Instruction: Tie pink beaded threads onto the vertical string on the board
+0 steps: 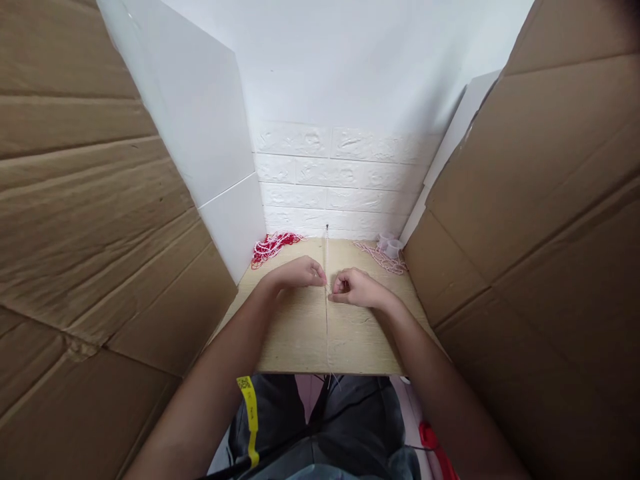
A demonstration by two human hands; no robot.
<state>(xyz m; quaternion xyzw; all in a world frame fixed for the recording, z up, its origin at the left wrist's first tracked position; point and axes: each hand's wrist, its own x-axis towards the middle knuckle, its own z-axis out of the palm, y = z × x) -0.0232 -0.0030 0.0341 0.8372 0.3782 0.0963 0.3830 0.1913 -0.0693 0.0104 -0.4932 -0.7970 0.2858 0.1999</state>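
Note:
A thin pale cord (pixel 327 327) runs from a small hook (pixel 327 227) at the back of the wooden board, down the middle and over its front edge, where its ends hang loose. My left hand (pixel 301 272) pinches at the cord from the left side, thumb and forefinger together. Just right of it, my right hand (pixel 356 288) has its fingers curled and its fingertips pressed together at the same spot on the cord. The small bit of cord between the fingertips is too fine to make out.
On the board (pixel 290 333), a tangle of red and white cord (pixel 273 249) lies at the back left. Pink cord (pixel 383 257) and whitish translucent rings (pixel 390 245) sit at the back right. Cardboard walls (pixel 90 200) flank both sides; a white brick-patterned wall (pixel 320 177) stands behind.

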